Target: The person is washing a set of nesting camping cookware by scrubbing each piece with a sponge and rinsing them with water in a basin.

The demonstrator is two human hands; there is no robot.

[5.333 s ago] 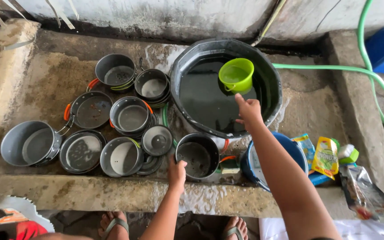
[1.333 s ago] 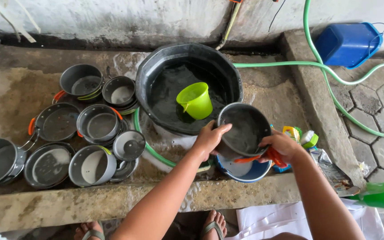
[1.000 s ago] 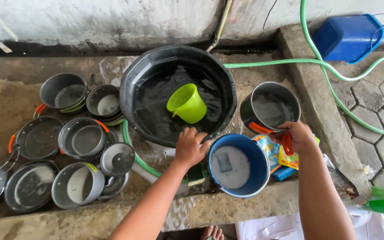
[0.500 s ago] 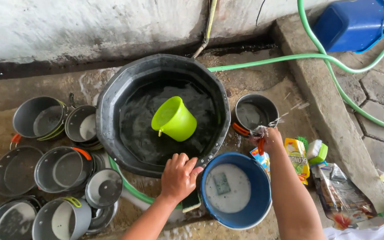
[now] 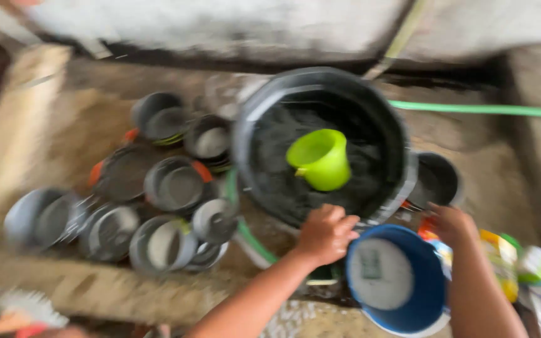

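Black basin (image 5: 396, 134) rim is being gripped by the left hand (image 5: 325, 233), fingers curled; right hand (image 5: 449, 223), grip blurred, is best steadied beside the grey pot (image 5: 436, 180).

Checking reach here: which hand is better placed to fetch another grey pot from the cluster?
Probably the left hand: it rests at the black basin rim, on the side of the grey pots. The right hand sits across the blue bowl.

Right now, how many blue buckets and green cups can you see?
2. One green cup floats in the black tub of water. One blue bucket stands at the near edge, between the two hands. The picture is blurred, so others may be hidden.
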